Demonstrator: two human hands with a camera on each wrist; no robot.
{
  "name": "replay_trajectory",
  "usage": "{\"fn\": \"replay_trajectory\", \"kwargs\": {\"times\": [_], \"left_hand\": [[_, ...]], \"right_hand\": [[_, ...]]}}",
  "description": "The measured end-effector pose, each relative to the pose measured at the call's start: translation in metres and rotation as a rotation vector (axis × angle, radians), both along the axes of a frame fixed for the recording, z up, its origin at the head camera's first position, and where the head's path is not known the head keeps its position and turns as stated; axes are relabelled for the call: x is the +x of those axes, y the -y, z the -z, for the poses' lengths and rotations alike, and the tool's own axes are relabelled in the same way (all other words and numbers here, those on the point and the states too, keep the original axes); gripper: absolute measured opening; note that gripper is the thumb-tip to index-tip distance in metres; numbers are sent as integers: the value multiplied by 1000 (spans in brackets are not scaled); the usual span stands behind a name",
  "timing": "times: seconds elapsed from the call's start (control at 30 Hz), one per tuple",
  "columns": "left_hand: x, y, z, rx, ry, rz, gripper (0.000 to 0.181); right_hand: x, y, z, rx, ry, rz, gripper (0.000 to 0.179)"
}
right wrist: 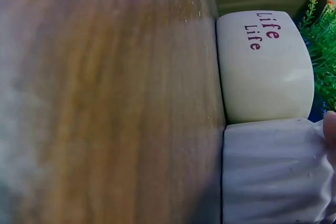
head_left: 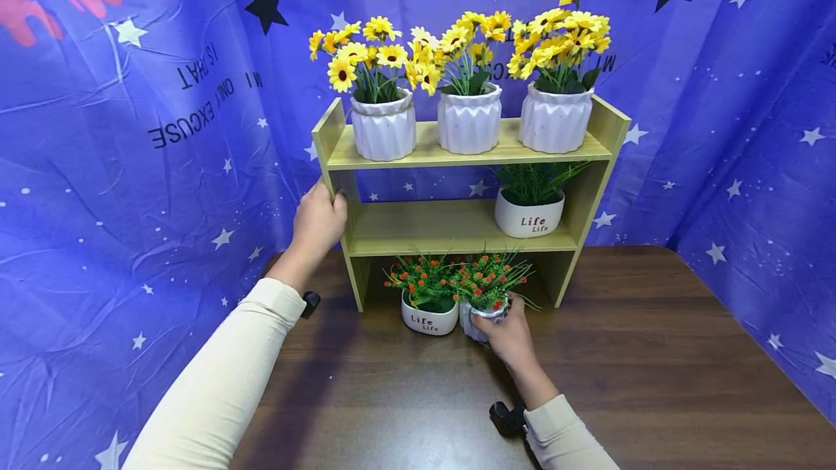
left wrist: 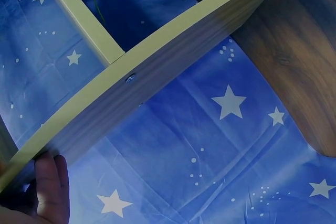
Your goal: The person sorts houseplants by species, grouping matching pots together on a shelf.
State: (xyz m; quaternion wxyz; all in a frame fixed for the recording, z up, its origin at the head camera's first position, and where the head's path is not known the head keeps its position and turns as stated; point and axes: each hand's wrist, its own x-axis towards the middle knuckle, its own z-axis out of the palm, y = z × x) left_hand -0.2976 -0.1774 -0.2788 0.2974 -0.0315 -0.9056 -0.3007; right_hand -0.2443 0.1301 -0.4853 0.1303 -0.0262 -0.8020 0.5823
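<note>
My left hand (head_left: 318,220) grips the left side panel of a small wooden shelf (head_left: 431,227); in the left wrist view its fingers (left wrist: 51,190) wrap the panel's edge. Low in front of the shelf, my right hand (head_left: 511,332) holds a white ribbed flowerpot (head_left: 472,321) with red flowers and green blades, fingers around its rim. This pot stands on the table, right beside a smooth white "Life" pot (head_left: 429,321) that has similar red flowers. In the right wrist view, the ribbed pot (right wrist: 275,171) and the "Life" pot (right wrist: 265,66) sit side by side.
On the top board stand three white ribbed pots (head_left: 469,122) with yellow flowers. A white "Life" pot (head_left: 529,215) with green grass is at the right of the middle board. Brown table (head_left: 653,368) below; a blue star-printed curtain (head_left: 130,238) surrounds it.
</note>
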Motion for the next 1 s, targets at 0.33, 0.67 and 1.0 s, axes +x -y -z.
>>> {"fn": "replay_trajectory", "kwargs": {"times": [0.33,0.67,1.0], "left_hand": [[2,-2,-1,8,5,4,27],[3,-1,-1,5,0,8,24],[2,-2,-2,18,6,7,26]], "right_hand": [[1,0,0,18,-4,20,78],[1,-3,2,23,-16,-3,75],[6,-3,2,-17,-15,59,67]]}}
